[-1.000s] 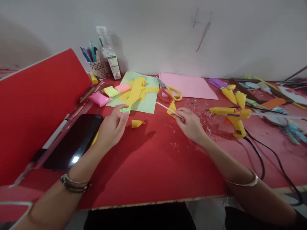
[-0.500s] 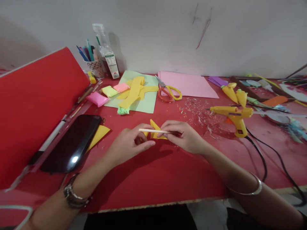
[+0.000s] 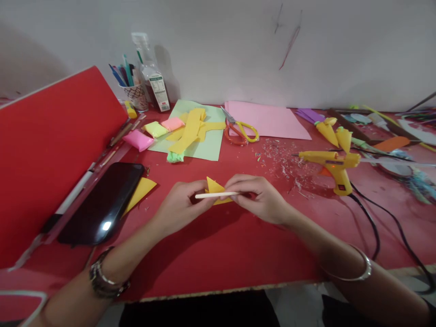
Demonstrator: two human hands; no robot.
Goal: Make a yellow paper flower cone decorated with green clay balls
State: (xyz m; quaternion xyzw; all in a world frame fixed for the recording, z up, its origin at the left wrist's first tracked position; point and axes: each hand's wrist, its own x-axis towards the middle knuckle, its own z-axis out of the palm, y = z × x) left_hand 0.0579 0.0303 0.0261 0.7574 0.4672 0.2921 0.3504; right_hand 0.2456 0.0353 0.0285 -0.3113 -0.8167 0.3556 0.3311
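Observation:
A pale thin stick (image 3: 214,195) lies level between my hands, its right end gripped in the fingers of my right hand (image 3: 260,196). Just behind it, a folded piece of yellow paper (image 3: 213,185) shows a pointed tip, with more of its edge below the stick. My left hand (image 3: 182,204) is closed on the paper's left side, thumb and fingers pinching near the stick's free end. My right fingertips also touch the paper's right side. Fingers cover part of the paper, so its full shape is hidden.
A phone (image 3: 105,200) rests on another yellow piece (image 3: 140,193) at left. Scissors (image 3: 240,129) lie on pink sheets (image 3: 275,120); yellow strips (image 3: 190,131) lie on a green sheet (image 3: 213,147). A yellow glue gun (image 3: 335,165) with a cord sits at right, near scattered scraps (image 3: 284,159).
The yellow paper has turned, its tip shifting left. My left fingers have closed in on it, and the stick has dropped slightly lower and is more level.

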